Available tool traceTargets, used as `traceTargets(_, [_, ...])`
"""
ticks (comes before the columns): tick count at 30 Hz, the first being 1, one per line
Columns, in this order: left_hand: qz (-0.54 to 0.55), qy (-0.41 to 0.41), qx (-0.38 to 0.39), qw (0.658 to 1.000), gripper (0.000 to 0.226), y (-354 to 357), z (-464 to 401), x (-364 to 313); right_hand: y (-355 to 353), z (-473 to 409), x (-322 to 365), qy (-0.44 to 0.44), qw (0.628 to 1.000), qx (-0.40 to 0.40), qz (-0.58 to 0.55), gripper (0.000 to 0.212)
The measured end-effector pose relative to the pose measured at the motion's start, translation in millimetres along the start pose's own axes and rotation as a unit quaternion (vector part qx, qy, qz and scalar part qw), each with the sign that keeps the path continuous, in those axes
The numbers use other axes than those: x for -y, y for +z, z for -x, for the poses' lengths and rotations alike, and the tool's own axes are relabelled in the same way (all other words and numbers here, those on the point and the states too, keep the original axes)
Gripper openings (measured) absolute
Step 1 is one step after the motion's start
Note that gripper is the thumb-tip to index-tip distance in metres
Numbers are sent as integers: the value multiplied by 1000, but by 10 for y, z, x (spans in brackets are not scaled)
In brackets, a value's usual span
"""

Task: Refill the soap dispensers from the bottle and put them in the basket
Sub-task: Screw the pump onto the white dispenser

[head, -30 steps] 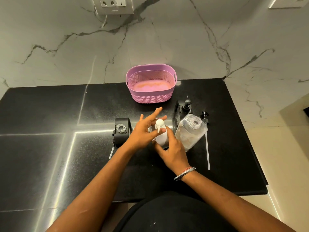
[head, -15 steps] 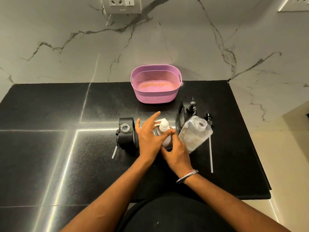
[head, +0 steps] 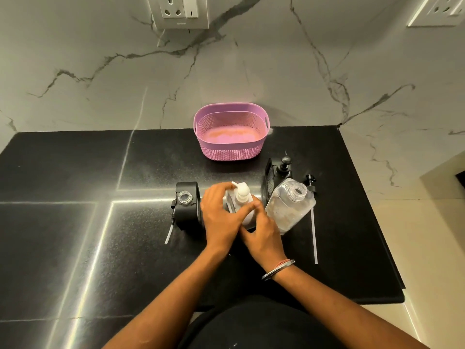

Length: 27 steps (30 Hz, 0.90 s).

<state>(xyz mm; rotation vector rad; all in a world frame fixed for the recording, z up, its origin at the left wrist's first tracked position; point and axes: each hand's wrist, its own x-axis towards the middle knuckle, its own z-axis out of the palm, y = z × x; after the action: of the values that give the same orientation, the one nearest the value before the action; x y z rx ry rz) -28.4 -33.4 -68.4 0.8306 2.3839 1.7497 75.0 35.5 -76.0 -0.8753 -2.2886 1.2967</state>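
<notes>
A white soap bottle [head: 242, 197] with a pump top stands at the counter's middle. My left hand [head: 221, 217] wraps its left side and my right hand [head: 261, 230] holds its lower right side. To its left stands a black dispenser [head: 187, 207] with an open clear neck, its pump tube lying beside it. To its right leans a clear dispenser [head: 289, 205] with an open neck. A black pump head [head: 284, 165] stands behind it. The pink basket [head: 231, 152] sits at the back by the wall, nothing in it.
A second small black pump with a long clear tube [head: 313, 238] lies right of the clear dispenser. The black counter [head: 75, 222] ends at the right edge near a drop to the floor. A wall socket [head: 180, 11] is above.
My left hand's fingers have come down from the pump top and closed round the white bottle's side. My right hand stays on the bottle. The camera tilted slightly.
</notes>
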Motion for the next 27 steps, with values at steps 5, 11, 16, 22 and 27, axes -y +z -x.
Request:
traceTargets(5, [-60, 17, -73, 995, 35, 29, 46, 41, 33, 11, -19, -10, 1000, -3, 1, 64])
traceTargets(11, [-92, 6, -41, 995, 21, 11, 101, 22, 69, 23, -30, -13, 1000, -6, 0, 57])
traceTargets(16, [-28, 1, 39, 999, 29, -13, 57, 91, 97, 29, -52, -20, 1000, -16, 6, 62])
traceTargets(22, [-3, 24, 77, 997, 33, -69, 5, 78, 97, 17, -39, -27, 999, -25, 11, 69])
traceTargets(27, [17, 13, 97, 995, 34, -94, -56, 51, 92, 1, -19, -28, 999, -27, 12, 74])
